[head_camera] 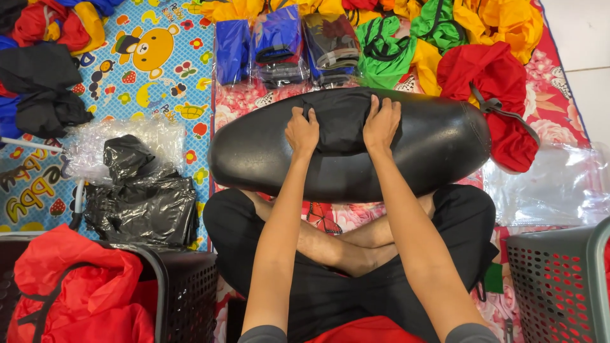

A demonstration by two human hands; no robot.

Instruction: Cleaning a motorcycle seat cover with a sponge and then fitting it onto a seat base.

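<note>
A folded black cloth is pressed flat on a black seat laid across the lap — gripped at its edges by the left hand and right hand, fingers curled shut

Patterned floor mats cover pale floor tiles.
</note>
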